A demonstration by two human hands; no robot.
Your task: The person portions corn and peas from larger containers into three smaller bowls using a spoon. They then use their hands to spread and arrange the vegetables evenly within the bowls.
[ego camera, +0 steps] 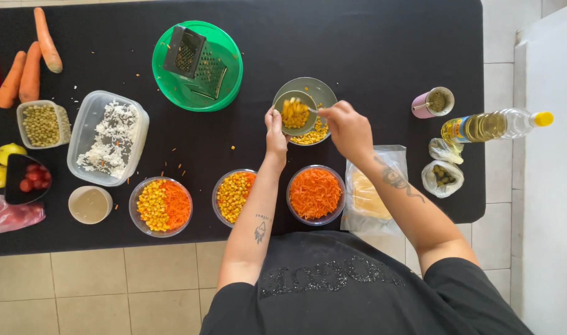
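Left hand (275, 131) gripping a small round metal tin (295, 113) of yellow corn kernels, tilted over a shallow round grey bowl (321, 89) at twelve o'clock from the body. Right hand (348, 128) closed around what looks like a thin utensil handle, tip reaching into the tin; utensil itself too small to name with certainty. Already some corn heaped in the bowl just below the tin.

Risks from here, as a judgement:
- Kernels skipping over the bowl's low rim onto the black tablecloth (358, 37), through too steep a tilt or too brisk a scrape; loose bits already scattered at nine o'clock.
- Sharp tin edge close to the left fingers; slipping grip likely to nick skin.
- Forearms crossing above a clear round bowl of shredded orange carrot (315, 195) and a clear round bowl of corn with carrot (234, 196), both at six o'clock from the tin; a dropped elbow liable to tip either.
- Clear plastic oil bottle with yellow cap (494, 125) lying on its side at three o'clock, near the table edge; a knock enough to roll it off.
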